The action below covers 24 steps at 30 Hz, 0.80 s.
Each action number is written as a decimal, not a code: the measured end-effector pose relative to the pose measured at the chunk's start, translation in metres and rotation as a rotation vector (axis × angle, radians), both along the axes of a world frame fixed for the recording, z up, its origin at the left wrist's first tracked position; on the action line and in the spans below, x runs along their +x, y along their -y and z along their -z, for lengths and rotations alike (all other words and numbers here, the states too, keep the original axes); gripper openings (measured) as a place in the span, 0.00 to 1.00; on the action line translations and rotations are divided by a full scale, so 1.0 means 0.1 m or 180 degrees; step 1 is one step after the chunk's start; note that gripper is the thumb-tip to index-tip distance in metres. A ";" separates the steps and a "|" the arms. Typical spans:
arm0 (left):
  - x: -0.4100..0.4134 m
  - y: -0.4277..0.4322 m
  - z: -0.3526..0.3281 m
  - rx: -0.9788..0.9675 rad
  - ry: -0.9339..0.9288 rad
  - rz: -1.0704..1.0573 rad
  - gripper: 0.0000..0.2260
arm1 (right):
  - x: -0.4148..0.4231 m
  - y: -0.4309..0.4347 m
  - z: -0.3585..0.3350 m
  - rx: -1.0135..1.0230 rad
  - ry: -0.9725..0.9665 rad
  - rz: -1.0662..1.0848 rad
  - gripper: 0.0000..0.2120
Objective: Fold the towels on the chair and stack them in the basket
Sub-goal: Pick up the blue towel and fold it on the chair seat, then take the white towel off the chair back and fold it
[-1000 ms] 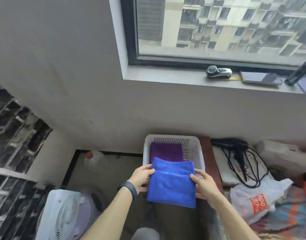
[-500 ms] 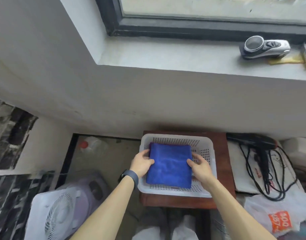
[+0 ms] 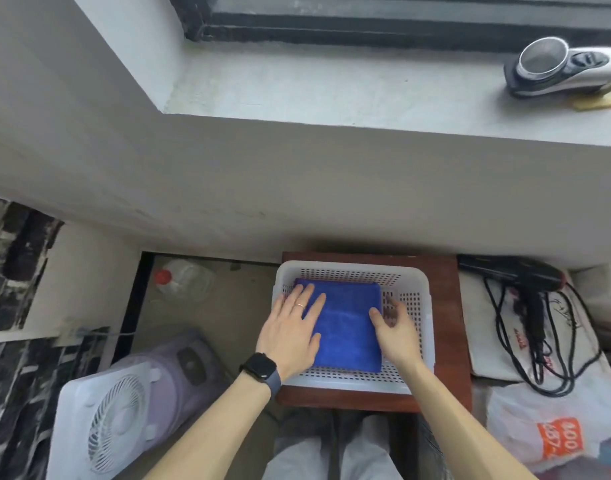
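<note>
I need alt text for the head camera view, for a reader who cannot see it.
A person's left hand lies flat on a folded blue towel in a white perforated basket, and the right hand touches the towel's right edge. The basket stands on a reddish wooden stand, between a fan and a hair dryer.

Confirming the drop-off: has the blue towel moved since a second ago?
Yes. The blue towel went forward and down, from above the near rim of the white basket to lying flat inside it.

Home: hairdryer point(image 3: 525, 282), fan point(image 3: 113, 420), shaver point(image 3: 560, 65) on windowsill point(image 3: 331, 88)
</note>
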<state>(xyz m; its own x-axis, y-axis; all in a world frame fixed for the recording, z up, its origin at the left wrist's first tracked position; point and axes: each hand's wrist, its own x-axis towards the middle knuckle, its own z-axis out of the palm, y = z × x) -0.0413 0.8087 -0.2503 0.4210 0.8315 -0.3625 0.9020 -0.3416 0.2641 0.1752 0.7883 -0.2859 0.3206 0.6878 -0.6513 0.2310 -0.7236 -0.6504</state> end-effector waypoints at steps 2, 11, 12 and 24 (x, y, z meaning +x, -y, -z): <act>0.02 0.00 0.08 0.0026 -0.0240 0.0556 0.33 | -0.05 0.14 -0.02 0.0342 0.0940 -0.0443 0.30; -0.06 -0.18 0.47 -0.0306 -0.1011 0.0884 0.56 | 0.06 0.20 0.29 0.0300 0.2247 -0.3310 0.36; -0.03 -0.18 0.51 -0.0312 -0.1095 0.0873 0.58 | 0.09 0.16 0.32 0.0252 0.2257 -0.3377 0.37; 0.13 -0.15 0.68 -0.0445 -0.1840 0.0818 0.61 | 0.02 0.07 0.24 -0.0384 0.2181 -0.3782 0.39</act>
<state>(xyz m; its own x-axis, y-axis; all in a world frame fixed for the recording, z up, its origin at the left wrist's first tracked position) -0.0282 0.8241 -0.3179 0.3048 0.6586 -0.6880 0.8061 -0.5631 -0.1819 0.1767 0.7813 -0.3099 -0.1367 0.7226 -0.6776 0.9905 0.0891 -0.1047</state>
